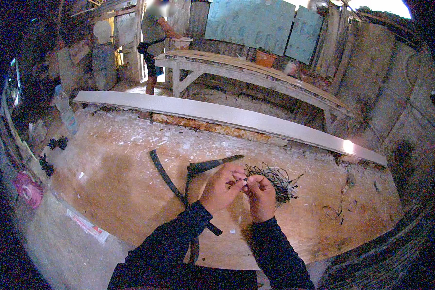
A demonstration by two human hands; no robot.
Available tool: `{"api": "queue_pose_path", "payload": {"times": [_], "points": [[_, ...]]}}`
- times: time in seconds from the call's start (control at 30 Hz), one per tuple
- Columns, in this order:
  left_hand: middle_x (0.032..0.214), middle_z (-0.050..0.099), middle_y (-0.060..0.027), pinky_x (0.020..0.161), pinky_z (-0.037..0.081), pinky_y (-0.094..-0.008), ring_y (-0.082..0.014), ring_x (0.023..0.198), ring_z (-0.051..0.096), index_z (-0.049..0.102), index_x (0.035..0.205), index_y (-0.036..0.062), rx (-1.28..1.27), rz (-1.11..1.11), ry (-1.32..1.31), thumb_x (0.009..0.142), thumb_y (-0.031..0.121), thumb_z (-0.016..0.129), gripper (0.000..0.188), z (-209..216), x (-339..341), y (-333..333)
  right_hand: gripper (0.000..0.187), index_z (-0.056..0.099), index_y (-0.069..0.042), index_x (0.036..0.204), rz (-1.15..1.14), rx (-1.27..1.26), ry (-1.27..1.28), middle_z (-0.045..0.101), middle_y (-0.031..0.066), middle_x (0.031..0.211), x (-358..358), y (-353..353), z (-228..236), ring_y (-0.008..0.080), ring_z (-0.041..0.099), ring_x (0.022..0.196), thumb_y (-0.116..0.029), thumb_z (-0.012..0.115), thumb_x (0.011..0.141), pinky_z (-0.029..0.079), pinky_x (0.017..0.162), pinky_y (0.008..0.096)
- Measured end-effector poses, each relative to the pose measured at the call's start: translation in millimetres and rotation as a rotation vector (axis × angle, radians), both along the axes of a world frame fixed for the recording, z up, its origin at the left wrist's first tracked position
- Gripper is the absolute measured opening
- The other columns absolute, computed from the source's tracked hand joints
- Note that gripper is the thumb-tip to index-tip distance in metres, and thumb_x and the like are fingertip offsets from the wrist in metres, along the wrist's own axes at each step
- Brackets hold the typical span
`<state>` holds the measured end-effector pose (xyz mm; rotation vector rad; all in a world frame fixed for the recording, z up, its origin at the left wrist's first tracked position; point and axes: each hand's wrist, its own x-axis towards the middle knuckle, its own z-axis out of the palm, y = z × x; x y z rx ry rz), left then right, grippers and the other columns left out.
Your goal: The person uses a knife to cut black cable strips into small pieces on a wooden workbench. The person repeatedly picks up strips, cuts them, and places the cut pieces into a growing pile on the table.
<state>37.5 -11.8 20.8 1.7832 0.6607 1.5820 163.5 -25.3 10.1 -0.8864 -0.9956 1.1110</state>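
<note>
My left hand and my right hand meet above the middle of the wooden board. Their fingertips pinch a small black piece, too small and covered for me to tell its kind. Just right of the fingers lies a tangled bundle of thin black cords or wires. Beyond my left hand rests a dark, pointed, knife-like tool. A flat black strap crosses the board on the left and runs under my left forearm.
A long white plank lies along the board's far edge. Loose wire loops are at the right. A plastic bottle and a pink object sit left. Behind, a person stands by a bench.
</note>
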Motion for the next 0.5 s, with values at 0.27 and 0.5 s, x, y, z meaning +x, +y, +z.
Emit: {"api": "queue_pose_path", "payload": {"times": [0.27,0.5], "points": [[0.099,0.048,-0.0118,0.063,0.049,-0.0272,-0.0192,0.08,0.056,0.048,0.087,0.0005,-0.06,-0.028,-0.036,0.073,-0.002,0.057,0.017,0,0,-3,0.011,0.056,-0.004,0.081,0.039,-0.016,-0.03,0.057,0.0024,0.075,4,-1,6,0.012,0.056,0.068,-0.014,0.057,0.078,0.047,0.065,0.0254],[0.099,0.053,-0.0131,0.069,0.048,-0.0298,-0.025,0.087,0.055,0.05,0.083,0.0024,0.107,0.065,0.152,0.072,0.0,0.057,0.013,0,-3,1,0.012,0.055,-0.004,0.087,0.333,-0.168,0.251,0.058,0.0025,0.081,16,-2,11,0.0125,0.056,0.074,-0.014,0.053,0.08,0.048,0.067,0.0256]]}}
